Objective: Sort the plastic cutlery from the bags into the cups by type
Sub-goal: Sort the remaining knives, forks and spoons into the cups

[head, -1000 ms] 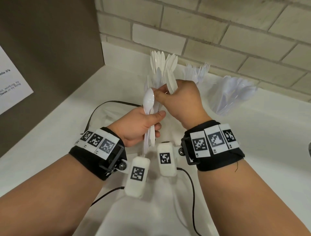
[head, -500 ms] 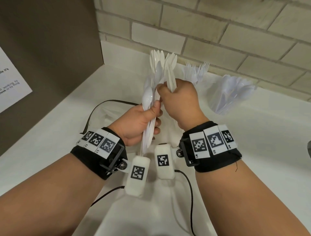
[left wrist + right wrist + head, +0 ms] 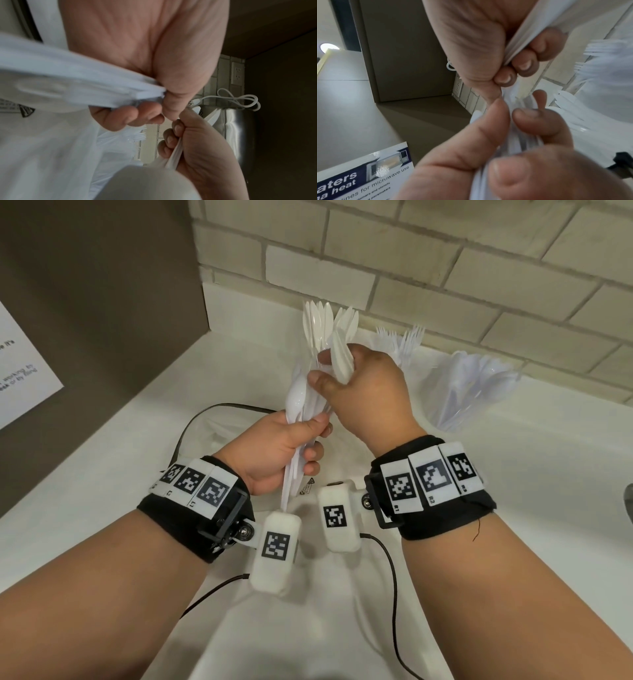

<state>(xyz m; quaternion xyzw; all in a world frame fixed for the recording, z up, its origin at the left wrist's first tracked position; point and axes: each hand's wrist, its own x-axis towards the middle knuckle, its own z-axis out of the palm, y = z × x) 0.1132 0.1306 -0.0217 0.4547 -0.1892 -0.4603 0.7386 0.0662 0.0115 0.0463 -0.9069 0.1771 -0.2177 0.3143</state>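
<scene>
My left hand (image 3: 308, 436) grips a bundle of white plastic cutlery (image 3: 298, 405) by the handles, a spoon bowl at its top. My right hand (image 3: 342, 374), just above, has its fingers curled round a few white knives (image 3: 340, 361), the thumb next to the bundle. The left wrist view shows the bundle (image 3: 85, 83) in my left hand and the knives (image 3: 173, 155) in the right hand (image 3: 197, 142). At the wall stand upright knives (image 3: 318, 320), their cup hidden, a cup of forks (image 3: 400, 344) and a clear cup of spoons (image 3: 469, 392).
A clear plastic bag (image 3: 219, 433) lies on the white counter (image 3: 102, 491) beneath my hands. A black cable (image 3: 191, 422) curves round it. A brown panel (image 3: 102, 285) with a paper notice (image 3: 20, 378) closes the left side; a brick wall (image 3: 445, 268) runs behind the cups.
Both hands have risen a little toward the wall. The right thumb, earlier pressed on the bundle's top spoon, now sits beside it.
</scene>
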